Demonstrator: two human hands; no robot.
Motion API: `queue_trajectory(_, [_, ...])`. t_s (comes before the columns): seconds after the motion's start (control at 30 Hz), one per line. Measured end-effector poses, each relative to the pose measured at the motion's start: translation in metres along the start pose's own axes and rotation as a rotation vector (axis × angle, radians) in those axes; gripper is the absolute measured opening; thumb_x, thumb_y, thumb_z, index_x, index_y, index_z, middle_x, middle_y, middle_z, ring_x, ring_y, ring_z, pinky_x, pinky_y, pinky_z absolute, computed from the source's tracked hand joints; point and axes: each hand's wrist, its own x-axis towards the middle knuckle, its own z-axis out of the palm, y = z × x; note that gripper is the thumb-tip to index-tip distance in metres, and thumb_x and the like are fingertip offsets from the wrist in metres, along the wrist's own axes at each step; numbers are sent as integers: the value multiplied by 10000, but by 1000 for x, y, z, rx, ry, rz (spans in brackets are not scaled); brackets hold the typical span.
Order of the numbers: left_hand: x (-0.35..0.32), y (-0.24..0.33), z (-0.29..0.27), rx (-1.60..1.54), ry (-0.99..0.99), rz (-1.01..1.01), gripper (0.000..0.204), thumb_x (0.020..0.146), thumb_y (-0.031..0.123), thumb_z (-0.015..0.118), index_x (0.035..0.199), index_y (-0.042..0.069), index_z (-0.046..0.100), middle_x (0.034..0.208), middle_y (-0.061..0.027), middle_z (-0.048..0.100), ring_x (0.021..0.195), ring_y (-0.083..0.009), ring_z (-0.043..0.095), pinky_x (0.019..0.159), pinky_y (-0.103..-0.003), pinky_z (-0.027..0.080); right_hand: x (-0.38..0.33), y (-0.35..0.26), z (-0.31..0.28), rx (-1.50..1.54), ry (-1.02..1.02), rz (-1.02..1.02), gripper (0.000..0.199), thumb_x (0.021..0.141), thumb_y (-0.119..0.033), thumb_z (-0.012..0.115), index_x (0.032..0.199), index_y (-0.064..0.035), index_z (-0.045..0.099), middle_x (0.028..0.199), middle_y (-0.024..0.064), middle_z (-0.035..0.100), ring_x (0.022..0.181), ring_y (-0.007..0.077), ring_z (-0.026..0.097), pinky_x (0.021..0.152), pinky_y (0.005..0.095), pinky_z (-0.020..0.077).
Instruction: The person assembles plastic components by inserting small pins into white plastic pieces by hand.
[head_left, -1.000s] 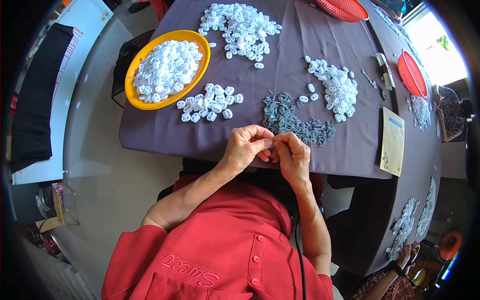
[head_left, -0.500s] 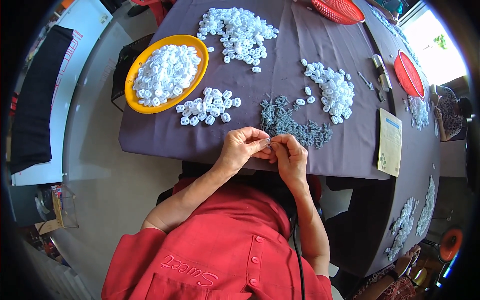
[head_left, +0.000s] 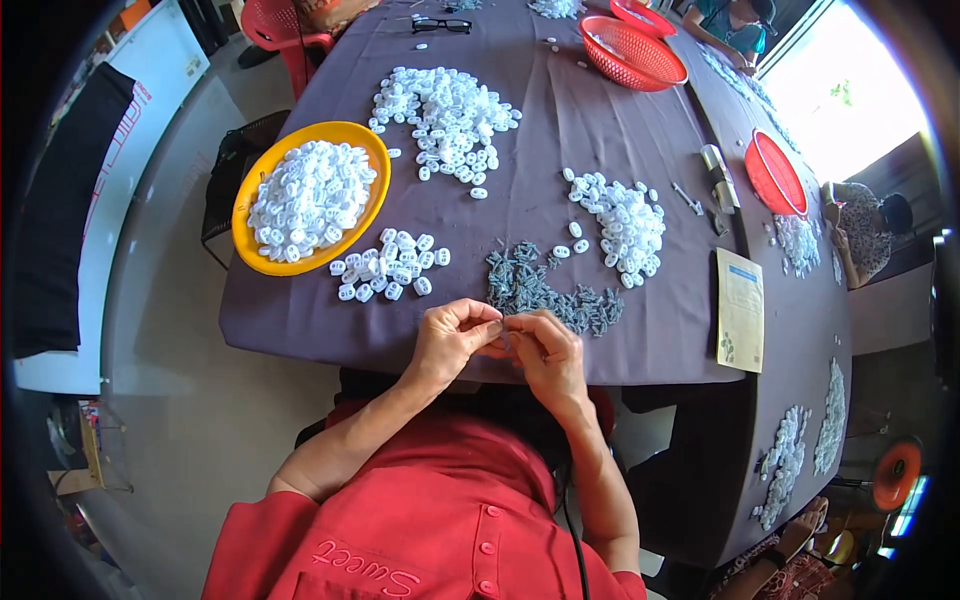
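Observation:
My left hand point(head_left: 446, 340) and my right hand point(head_left: 550, 358) meet at the table's near edge, thumbs and fingertips pinched together. Whatever small piece sits between them is mostly covered by the fingers. Just beyond lies a heap of small dark-grey rod-like pieces point(head_left: 540, 295). Left of it is a little group of white oval plastic pieces with two holes point(head_left: 392, 262). Another pile of white oval pieces point(head_left: 628, 228) is to the right, and a larger pile point(head_left: 445, 115) lies farther off. A yellow oval tray point(head_left: 240, 235) at the left is heaped with such white pieces.
The table wears a dark cloth point(head_left: 640, 350). At right lie a tan paper packet point(head_left: 738, 312) and a small metal tool point(head_left: 688, 199). Red baskets point(head_left: 650, 75) and black-framed glasses point(head_left: 441, 26) are at the far side. Other people point(head_left: 862, 225) sit along the right side.
The view has shifted, bringing the glasses and more of the far table into sight. My hands remain pinched together; a small pale bit seen between the fingertips before is now mostly covered.

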Motion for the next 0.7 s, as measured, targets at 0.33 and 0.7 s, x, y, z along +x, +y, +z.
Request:
queue_trajectory(0.33, [8,-1,7,-159,33,-67,97,817,8,607,912,-12,605,775,-88,628,668,-180,647,610,-298,571,81,39,-40,-685,63,-136,178,777,25,527,925,5,624,880,166,567,786,331,587,704,373,469])
queue_trajectory(0.7, [9,-4,2,-157,35,-48,79,821,-2,597,900,-7,588,779,-86,618,681,-180,644,616,-307,572,86,34,-42,-649,119,-139,105,774,-22,594,859,-5,654,768,121,614,677,243,603,614,312,472])
